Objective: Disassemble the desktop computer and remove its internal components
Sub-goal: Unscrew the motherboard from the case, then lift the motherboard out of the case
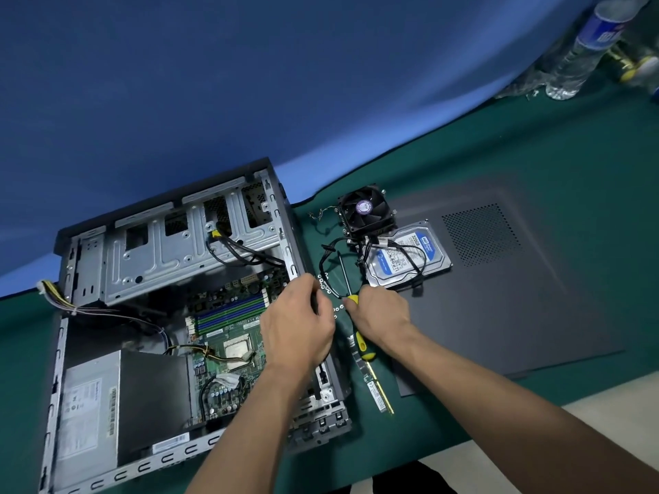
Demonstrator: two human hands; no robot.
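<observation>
On the green table (535, 144), I see the open computer case (171, 315) lying on its side at left, motherboard (231, 336) and power supply (117, 404) still inside. The removed side panel (517, 297) lies flat at right. The hard drive (410, 254) rests on the panel's near-left corner, with the cooler fan (367, 210) just behind it. A memory stick (374, 379) lies between case and panel. My right hand (381, 311) grips the yellow-handled screwdriver (351, 297). My left hand (296, 326) hovers over the case edge, fingers curled; I cannot tell what they hold. Loose screws (326, 283) lie between the hands.
</observation>
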